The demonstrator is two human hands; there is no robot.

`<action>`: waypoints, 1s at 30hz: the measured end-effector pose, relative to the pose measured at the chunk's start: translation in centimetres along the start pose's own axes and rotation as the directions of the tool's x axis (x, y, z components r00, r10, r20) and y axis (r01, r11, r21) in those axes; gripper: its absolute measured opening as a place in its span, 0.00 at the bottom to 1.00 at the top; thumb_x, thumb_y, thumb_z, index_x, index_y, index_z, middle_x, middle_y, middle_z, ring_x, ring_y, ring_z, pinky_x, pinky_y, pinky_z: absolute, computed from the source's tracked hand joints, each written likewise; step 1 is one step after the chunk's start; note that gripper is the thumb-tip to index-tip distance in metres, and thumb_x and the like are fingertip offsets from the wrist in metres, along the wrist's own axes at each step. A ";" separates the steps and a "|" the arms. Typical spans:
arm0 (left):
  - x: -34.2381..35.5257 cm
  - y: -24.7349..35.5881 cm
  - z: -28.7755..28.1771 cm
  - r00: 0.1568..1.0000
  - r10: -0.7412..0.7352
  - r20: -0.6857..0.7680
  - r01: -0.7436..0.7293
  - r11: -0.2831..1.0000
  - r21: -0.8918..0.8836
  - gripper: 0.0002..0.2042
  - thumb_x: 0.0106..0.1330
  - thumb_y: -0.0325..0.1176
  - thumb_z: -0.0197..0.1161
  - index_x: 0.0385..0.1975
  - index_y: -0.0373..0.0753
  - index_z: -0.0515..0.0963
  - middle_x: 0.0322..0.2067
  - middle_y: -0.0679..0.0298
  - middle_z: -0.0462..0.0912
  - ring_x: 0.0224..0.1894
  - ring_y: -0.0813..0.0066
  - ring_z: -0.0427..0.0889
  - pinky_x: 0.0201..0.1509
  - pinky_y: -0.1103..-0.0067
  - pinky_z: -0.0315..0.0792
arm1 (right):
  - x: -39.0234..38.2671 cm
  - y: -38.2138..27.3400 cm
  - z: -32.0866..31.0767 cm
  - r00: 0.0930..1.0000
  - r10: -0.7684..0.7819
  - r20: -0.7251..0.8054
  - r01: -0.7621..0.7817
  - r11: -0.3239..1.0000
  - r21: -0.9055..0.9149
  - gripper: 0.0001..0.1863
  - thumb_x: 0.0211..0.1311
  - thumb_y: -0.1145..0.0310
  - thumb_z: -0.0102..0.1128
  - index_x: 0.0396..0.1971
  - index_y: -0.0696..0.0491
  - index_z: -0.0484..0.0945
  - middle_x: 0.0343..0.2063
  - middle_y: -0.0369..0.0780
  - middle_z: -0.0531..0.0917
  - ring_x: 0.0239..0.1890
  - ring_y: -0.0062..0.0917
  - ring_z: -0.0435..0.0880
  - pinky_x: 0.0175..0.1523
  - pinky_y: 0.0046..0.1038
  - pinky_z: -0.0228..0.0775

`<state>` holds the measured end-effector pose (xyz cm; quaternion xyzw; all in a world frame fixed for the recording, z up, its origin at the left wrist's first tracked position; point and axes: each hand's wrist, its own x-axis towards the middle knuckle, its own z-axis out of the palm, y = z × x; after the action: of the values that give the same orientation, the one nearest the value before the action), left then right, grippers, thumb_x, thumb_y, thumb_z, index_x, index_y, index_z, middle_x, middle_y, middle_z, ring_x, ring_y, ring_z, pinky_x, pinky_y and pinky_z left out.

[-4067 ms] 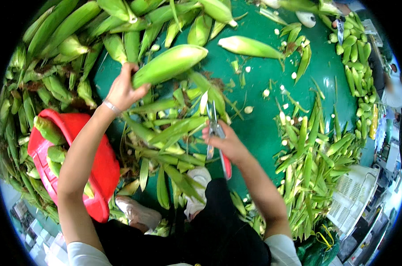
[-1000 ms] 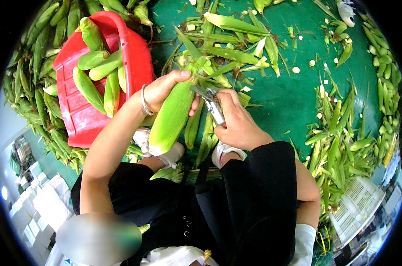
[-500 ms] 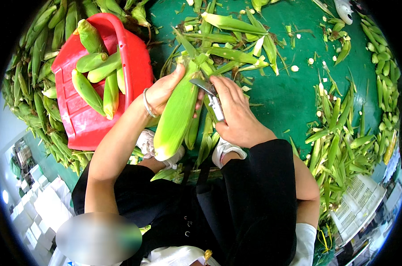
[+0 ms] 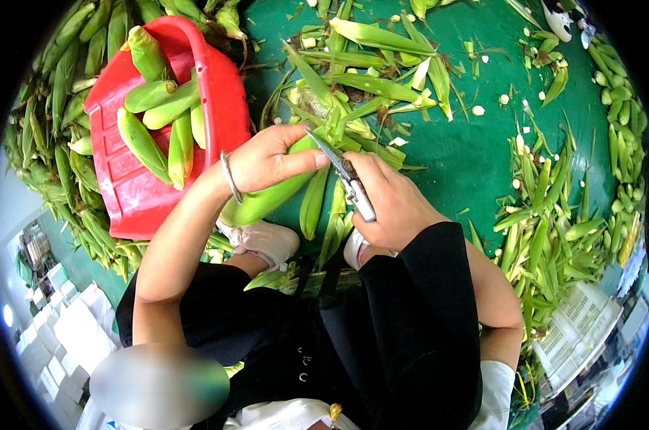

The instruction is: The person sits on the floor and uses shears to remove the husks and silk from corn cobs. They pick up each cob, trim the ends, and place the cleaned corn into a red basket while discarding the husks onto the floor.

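My left hand is closed around a green ear of corn in its husk. The ear slants down to the lower left, and the hand covers much of its upper part. In my right hand is a pair of silver pruning shears, gripped by the handles. Their blade points up and left, close to my left thumb and the top end of the ear. Loose husk leaves lie just beyond both hands.
At the left a red plastic scoop with a raised handle holds several ears of corn. Behind it rises a pile of unhusked corn. Husk scraps lie at the right on the green floor, near a white crate. My shoes are below the hands.
My left hand has rolled over the ear, so its back now faces up. The ear tilts further to the lower left. The shears have swung to point more upward and moved slightly down.
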<state>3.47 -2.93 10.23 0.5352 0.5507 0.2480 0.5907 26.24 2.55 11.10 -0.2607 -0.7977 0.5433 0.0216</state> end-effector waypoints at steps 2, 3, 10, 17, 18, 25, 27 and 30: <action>-0.3 0.6 -0.4 0.997 -0.055 0.052 0.054 0.998 0.025 0.17 0.63 0.41 0.59 0.44 0.35 0.75 0.33 0.56 0.81 0.37 0.75 0.77 0.45 0.75 0.71 | 0.0 -0.2 -0.1 0.991 -0.108 -0.078 0.103 0.992 -0.067 0.31 0.42 0.77 0.55 0.52 0.60 0.62 0.39 0.51 0.71 0.42 0.50 0.72 0.46 0.40 0.67; -0.3 0.7 -0.6 0.995 -0.063 0.071 0.059 0.996 0.059 0.17 0.63 0.42 0.59 0.44 0.35 0.75 0.33 0.56 0.81 0.37 0.74 0.77 0.45 0.75 0.71 | 0.0 -0.3 -0.1 0.980 -0.161 -0.115 0.149 0.983 -0.103 0.31 0.42 0.77 0.56 0.52 0.59 0.62 0.38 0.51 0.72 0.40 0.50 0.72 0.45 0.41 0.67; -0.4 2.0 -1.7 0.978 -0.004 0.211 0.011 0.999 -0.030 0.16 0.62 0.41 0.60 0.43 0.35 0.75 0.32 0.58 0.80 0.37 0.73 0.77 0.44 0.76 0.70 | -1.2 -1.5 -0.6 0.976 0.105 0.192 -0.191 0.837 0.513 0.27 0.48 0.77 0.54 0.53 0.58 0.65 0.28 0.37 0.72 0.26 0.21 0.74 0.32 0.24 0.67; 0.2 3.2 -3.0 0.930 0.049 0.365 0.049 0.966 -0.254 0.22 0.57 0.47 0.65 0.39 0.31 0.74 0.29 0.62 0.80 0.32 0.77 0.77 0.39 0.80 0.71 | -2.6 -4.2 -2.1 0.941 0.140 0.309 -0.335 0.241 0.911 0.27 0.48 0.79 0.54 0.53 0.56 0.66 0.26 0.32 0.70 0.26 0.13 0.69 0.30 0.15 0.63; 0.3 3.2 -3.1 0.944 0.069 0.322 0.029 0.957 -0.290 0.21 0.59 0.50 0.60 0.34 0.33 0.74 0.26 0.61 0.79 0.30 0.74 0.77 0.38 0.79 0.71 | -3.1 -4.1 -2.0 0.970 0.207 0.125 -0.199 0.387 0.900 0.27 0.48 0.80 0.53 0.53 0.56 0.65 0.26 0.32 0.70 0.26 0.13 0.69 0.30 0.15 0.63; -5.3 -0.4 -13.7 0.770 -0.252 -0.586 -0.393 0.536 -0.747 0.20 0.67 0.48 0.47 0.45 0.36 0.70 0.40 0.50 0.78 0.46 0.56 0.77 0.50 0.61 0.73 | -2.9 1.3 -1.5 0.919 0.315 -0.239 -0.140 0.825 0.548 0.28 0.46 0.82 0.50 0.53 0.57 0.62 0.30 0.34 0.70 0.31 0.16 0.70 0.38 0.18 0.66; -6.2 -0.3 -15.5 0.535 -0.446 -0.718 -0.463 0.556 -0.691 0.20 0.67 0.48 0.49 0.48 0.36 0.68 0.43 0.51 0.77 0.50 0.55 0.75 0.56 0.58 0.69 | -2.0 4.9 0.3 0.926 0.321 -0.199 -0.201 0.865 0.460 0.29 0.46 0.80 0.51 0.54 0.57 0.62 0.31 0.34 0.71 0.32 0.18 0.71 0.39 0.20 0.66; -9.5 -2.5 -18.7 0.309 -0.512 -0.802 -0.505 0.626 -0.594 0.20 0.66 0.47 0.51 0.46 0.36 0.68 0.44 0.52 0.77 0.49 0.58 0.75 0.55 0.57 0.69 | -1.8 7.0 2.1 0.939 0.320 -0.126 -0.208 0.819 0.535 0.31 0.45 0.76 0.55 0.55 0.57 0.61 0.33 0.36 0.73 0.33 0.20 0.73 0.40 0.22 0.68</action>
<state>-16.99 -5.34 15.00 -0.0366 0.6177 0.7210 0.3120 29.89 1.83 4.53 -0.4098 -0.5726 0.7031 0.0986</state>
